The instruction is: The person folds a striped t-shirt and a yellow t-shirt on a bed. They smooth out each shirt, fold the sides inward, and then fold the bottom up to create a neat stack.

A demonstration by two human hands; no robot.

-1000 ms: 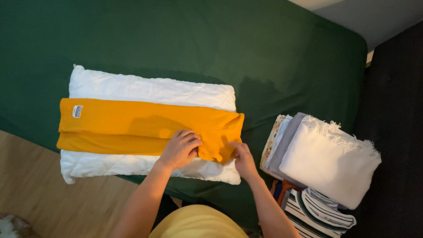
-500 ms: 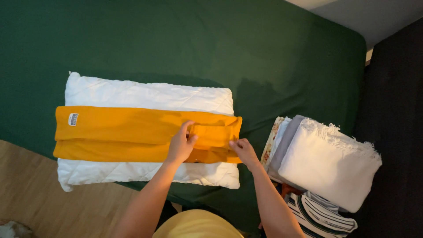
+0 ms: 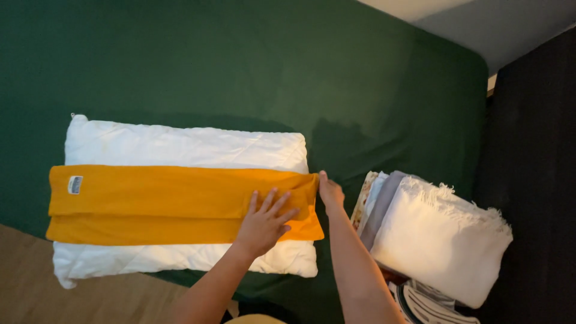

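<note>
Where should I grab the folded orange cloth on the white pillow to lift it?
Probably by the right short end of the folded orange cloth, coming from the right: that edge overhangs the white pillow, beside the right hand. The left hand lies flat on it.

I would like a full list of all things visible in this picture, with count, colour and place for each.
yellow cloth: one, mustard yellow, folded in a long band across the pillow, small white label at its left end
pillow: one, white, on the green bed cover
bed cover: one, dark green, over most of the view
pile of folded cloths: one, white and grey, right of the pillow
striped cloth: one, black and white, bottom right
wooden floor: light brown, bottom left
left hand: flat on the yellow cloth
right hand: at the cloth's right end
</note>
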